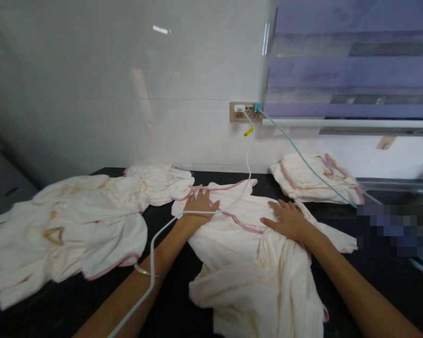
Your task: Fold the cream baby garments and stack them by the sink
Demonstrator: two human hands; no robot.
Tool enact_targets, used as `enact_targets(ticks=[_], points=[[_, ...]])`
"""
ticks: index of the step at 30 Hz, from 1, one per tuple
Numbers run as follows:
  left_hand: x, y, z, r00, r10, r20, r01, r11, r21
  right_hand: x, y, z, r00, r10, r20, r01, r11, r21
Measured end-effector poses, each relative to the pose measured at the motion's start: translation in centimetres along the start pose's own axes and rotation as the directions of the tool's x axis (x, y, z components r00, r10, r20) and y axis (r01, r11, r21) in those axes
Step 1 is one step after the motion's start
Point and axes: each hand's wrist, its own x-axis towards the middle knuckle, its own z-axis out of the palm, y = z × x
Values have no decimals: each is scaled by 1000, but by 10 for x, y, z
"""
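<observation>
A cream garment with pink trim [239, 253] lies spread on the black countertop [176, 291], its lower part bunched toward me. My left hand [199, 205] rests flat on its upper left part, fingers spread. On the upper right part, near a sleeve [338, 237], my right hand [287, 218] also lies with fingers apart. Neither hand grips the cloth. A white cable [153, 253] crosses in front of my left forearm and wrist and runs up over the garment.
More cream clothing [91, 225] is heaped on the left. A folded cream garment [310, 180] lies at the back right, with a green cable [303, 157] crossing it. Both cables reach the wall socket [246, 112]. A sink edge [402, 183] shows at the right.
</observation>
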Motion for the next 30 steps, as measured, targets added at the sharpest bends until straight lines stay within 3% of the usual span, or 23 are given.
enact_targets(ticks=[2,6,9,11,15,17,20,21,24,27,30], points=[[4,-9,1,997,-73,7,72,997,24,0,1,1,1000,1,11,-1,1000,9],[6,-12,0,998,-63,6,63,997,53,1,3,4,1000,4,8,-4,1000,15],[5,-2,-2,999,21,-42,-18,998,60,1,3,5,1000,-25,-15,25,1000,5],[2,9,-3,986,160,-48,-159,987,19,1,2,3,998,-49,-45,50,999,20],[-13,33,-5,877,480,-15,-478,870,-120,0,-7,-15,985,11,-172,2,997,73],[-23,43,-6,803,590,89,-570,802,-177,-2,-15,-29,975,73,-209,-52,993,102],[-34,51,-6,717,642,273,-603,767,-220,-10,-28,-45,985,144,-92,-134,985,109],[-36,52,-5,722,622,303,-588,782,-207,-14,-31,-48,987,161,-18,-159,984,83],[-39,53,3,823,476,311,-467,878,-107,-26,-35,-50,969,189,161,-187,982,-28],[-41,56,5,896,337,290,-348,937,-16,-35,-33,-51,956,203,213,-189,978,-85],[-43,63,-5,924,286,252,-309,950,54,-40,-30,-53,945,191,264,-170,980,-102]])
